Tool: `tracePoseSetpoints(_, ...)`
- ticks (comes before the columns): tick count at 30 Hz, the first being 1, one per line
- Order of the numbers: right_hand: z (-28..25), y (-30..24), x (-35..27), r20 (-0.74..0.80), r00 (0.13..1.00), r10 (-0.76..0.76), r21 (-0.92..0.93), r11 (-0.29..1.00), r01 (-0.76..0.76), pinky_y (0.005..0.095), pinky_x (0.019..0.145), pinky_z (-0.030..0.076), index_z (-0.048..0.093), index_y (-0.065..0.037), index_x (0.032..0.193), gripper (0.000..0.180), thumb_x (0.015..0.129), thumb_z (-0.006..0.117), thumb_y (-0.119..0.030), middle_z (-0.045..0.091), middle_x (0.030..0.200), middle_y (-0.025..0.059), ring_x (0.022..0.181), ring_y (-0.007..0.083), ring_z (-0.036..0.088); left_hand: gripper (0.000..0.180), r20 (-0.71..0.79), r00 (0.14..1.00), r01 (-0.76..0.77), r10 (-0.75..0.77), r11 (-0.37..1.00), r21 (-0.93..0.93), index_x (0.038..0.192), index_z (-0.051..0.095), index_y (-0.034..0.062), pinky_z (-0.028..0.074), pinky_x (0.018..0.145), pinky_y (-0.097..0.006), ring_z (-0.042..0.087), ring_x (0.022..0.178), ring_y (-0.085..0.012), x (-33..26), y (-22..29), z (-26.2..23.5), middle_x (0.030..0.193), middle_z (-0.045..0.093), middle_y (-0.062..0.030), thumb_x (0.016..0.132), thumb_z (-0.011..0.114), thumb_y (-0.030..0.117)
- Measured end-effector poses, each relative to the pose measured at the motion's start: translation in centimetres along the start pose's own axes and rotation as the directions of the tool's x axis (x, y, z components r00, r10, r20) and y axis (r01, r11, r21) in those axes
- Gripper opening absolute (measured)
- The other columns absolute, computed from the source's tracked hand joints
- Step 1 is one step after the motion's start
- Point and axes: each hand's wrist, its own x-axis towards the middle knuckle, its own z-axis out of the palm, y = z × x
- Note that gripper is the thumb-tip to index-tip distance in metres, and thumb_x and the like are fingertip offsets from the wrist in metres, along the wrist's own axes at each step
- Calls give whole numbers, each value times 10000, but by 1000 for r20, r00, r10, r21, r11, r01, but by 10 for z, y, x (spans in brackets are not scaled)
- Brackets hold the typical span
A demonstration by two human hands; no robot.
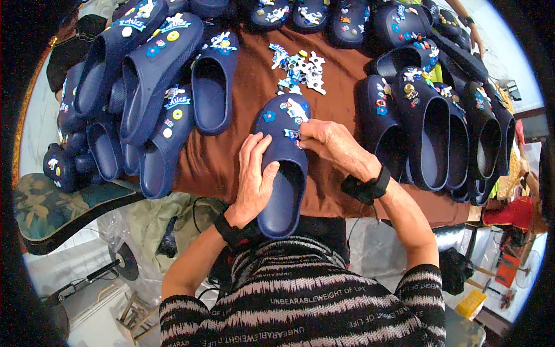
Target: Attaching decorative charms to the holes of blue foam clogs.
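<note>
Clog point(281, 199) sits over the near edge of the brown cloth point(341, 87), toe pointing away. Left of the cloth's middle, more clogs point(159, 75) pile up. Near its front edge, the left hand point(254, 173) lies open against the clog, best kept firm. Loose charms point(303, 72) lie farther back. The right hand's point(332, 144) fingertips meet at the banner charm point(291, 134) (gripping or pressing, I cannot tell); straight, even pressure should seat it best.
</note>
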Motion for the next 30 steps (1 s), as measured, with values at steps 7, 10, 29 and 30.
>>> tracePoseSetpoints(7,4,8,-11,-137,981,136,178,978,-111,428,756,527,657,-58,985,134,898,662,-159,640,921,176,888,382,648,535,11,999,32,-31,999,-39,1410,458,25,250,1169,-489,311,1409,-406,-4,1,1,1464,400,-208,1018,513,386)
tracePoseSetpoints(10,11,2,-17,-255,965,66,118,992,-37,425,775,527,674,-63,1049,165,912,646,-150,638,951,168,917,374,645,534,19,999,43,-42,998,-55,1405,465,22,243,1172,-491,303,1413,-403,-3,3,1,1468,393,-207,1018,512,387)
tracePoseSetpoints(29,-23,61,43,-232,947,222,-339,894,-292,466,828,515,685,-12,1022,203,894,562,-110,695,977,226,952,414,660,515,103,995,9,1,995,-103,1393,478,26,277,1158,-487,348,1380,-405,3,-2,-18,1438,417,-219,1017,513,376)
tracePoseSetpoints(30,-22,67,48,-227,950,216,-343,895,-286,466,828,515,685,-12,1022,203,894,562,-110,695,977,226,952,414,660,515,95,995,12,-2,995,-103,1393,478,26,277,1158,-487,348,1380,-405,5,-1,-21,1438,417,-219,1017,513,376)
